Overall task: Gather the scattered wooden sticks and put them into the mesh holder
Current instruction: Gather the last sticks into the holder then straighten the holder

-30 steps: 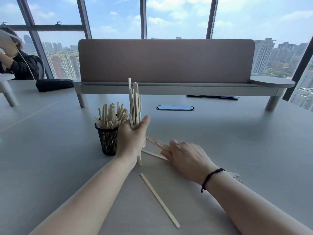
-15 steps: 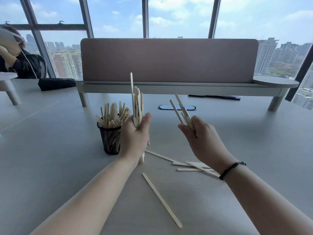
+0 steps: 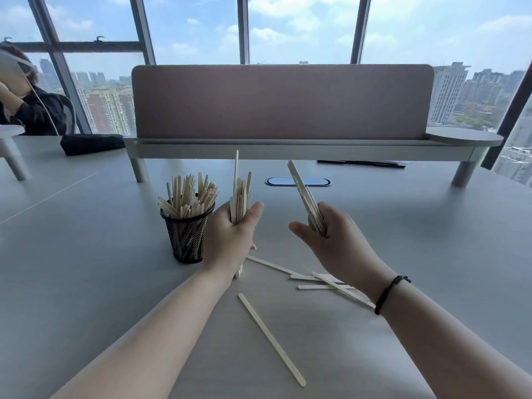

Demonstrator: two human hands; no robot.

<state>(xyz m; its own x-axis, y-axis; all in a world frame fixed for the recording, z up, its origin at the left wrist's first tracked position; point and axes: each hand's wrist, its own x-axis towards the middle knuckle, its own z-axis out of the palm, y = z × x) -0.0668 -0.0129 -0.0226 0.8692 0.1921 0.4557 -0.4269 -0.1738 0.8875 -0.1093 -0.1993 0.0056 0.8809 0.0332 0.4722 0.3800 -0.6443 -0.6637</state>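
Wooden sticks fill both our fists: the left hand is closed around an upright bundle, just beside the mesh holder, and the right hand grips a smaller bunch that leans toward the left one. The holder stands on the grey table, already crowded with sticks fanned above its rim. More lie loose on the table: one long stick between our forearms, and a small crossed heap under the right wrist. We judge the step in hand to be passing the right bunch into the left bundle, so we should bring the two parallel, slide the bunch in against the left palm, and let the left thumb clamp before the right lets go. Tapping the ends level on the table would help them drop cleanly into the gaps of the holder, which looks nearly full
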